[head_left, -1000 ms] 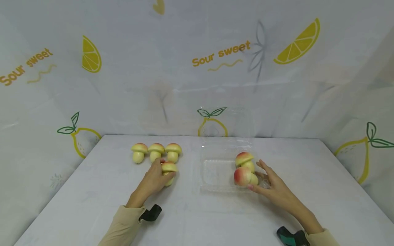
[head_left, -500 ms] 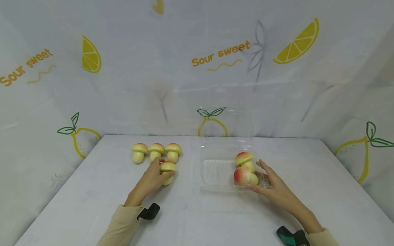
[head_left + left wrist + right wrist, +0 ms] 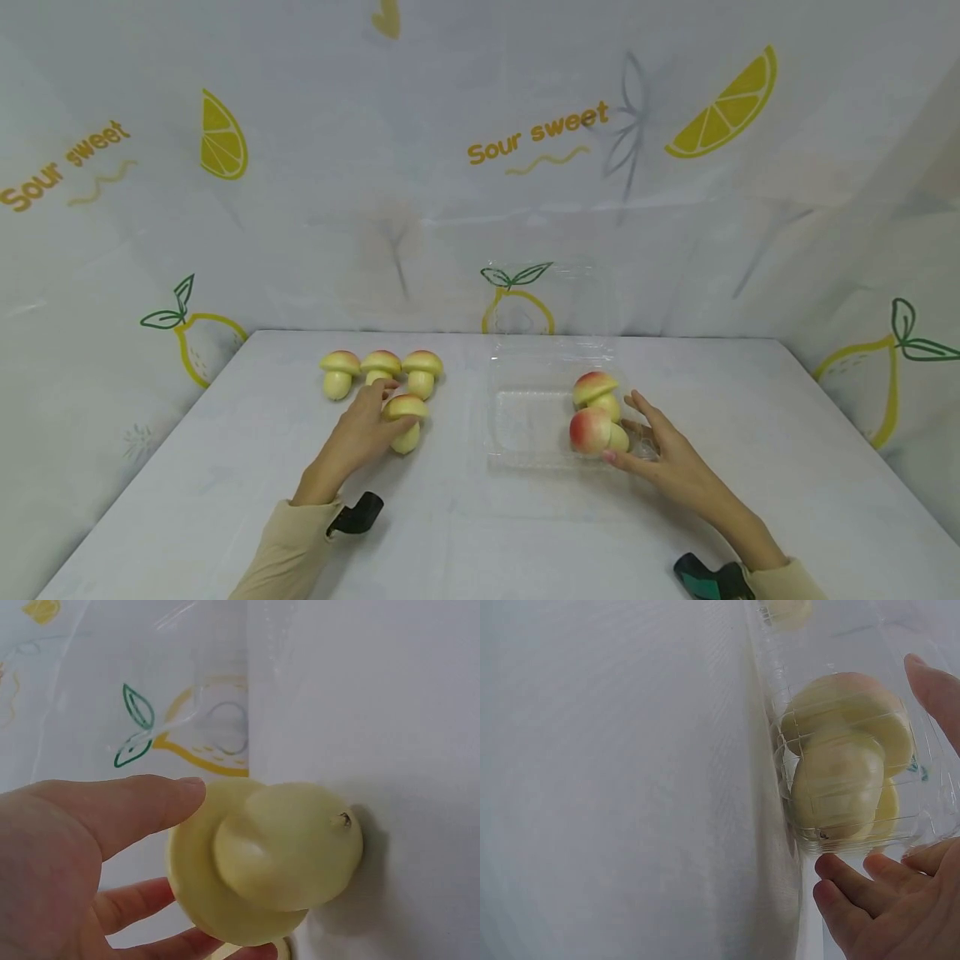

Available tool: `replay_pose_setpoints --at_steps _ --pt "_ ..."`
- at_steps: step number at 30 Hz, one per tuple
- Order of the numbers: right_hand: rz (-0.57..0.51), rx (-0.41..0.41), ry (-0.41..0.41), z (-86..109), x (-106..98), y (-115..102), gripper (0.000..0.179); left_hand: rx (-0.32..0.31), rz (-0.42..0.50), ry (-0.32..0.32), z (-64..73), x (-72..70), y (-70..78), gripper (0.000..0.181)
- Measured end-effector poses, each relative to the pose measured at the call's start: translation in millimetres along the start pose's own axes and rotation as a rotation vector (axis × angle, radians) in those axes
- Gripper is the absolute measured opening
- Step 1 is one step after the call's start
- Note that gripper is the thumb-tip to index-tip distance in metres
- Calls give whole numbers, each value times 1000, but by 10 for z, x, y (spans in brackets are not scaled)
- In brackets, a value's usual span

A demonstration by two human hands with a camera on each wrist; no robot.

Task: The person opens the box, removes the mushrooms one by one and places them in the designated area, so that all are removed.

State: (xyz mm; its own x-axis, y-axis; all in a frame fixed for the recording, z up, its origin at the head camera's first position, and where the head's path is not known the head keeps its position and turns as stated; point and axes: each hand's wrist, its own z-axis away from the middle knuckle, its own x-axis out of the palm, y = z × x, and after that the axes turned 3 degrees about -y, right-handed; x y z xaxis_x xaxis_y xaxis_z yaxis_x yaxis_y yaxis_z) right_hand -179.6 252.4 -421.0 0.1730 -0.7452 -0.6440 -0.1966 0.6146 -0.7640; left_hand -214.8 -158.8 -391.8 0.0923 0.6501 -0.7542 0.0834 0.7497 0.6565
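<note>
Held mushroom: one toy mushroom is at the left hand, cap up and stem down, left of the box; whether its stem touches the table I cannot tell.
Left hand: the left hand grasps this mushroom by the cap, thumb on the near side and fingers curving behind.
Mushroom row: three more, the left one, the middle one and the right one, stand just beyond that hand, caps up; its fingers partly hide the middle one.
Clear box: a see-through plastic box sits right of centre, lid raised at the back.
Inside the box: a rear mushroom and a front mushroom lie tilted along the right side.
Right hand: the right hand grasps nothing; its loosely spread fingers rest against the box's right side.
Surroundings: a white table, backed by a lemon-print sheet.
</note>
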Motion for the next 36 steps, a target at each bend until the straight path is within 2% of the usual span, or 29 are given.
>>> replay_pose_setpoints --at_steps 7,16,22,36 --pt "-3 1 3 12 4 -8 103 29 0 30 54 -73 59 52" --pt "-2 5 5 10 6 -7 103 160 62 97 94 -85 162 49" --pt "-4 -14 5 3 5 2 103 239 103 134 109 -34 233 46" --pt "-3 -11 10 -5 4 15 103 323 124 130 128 173 402 43"
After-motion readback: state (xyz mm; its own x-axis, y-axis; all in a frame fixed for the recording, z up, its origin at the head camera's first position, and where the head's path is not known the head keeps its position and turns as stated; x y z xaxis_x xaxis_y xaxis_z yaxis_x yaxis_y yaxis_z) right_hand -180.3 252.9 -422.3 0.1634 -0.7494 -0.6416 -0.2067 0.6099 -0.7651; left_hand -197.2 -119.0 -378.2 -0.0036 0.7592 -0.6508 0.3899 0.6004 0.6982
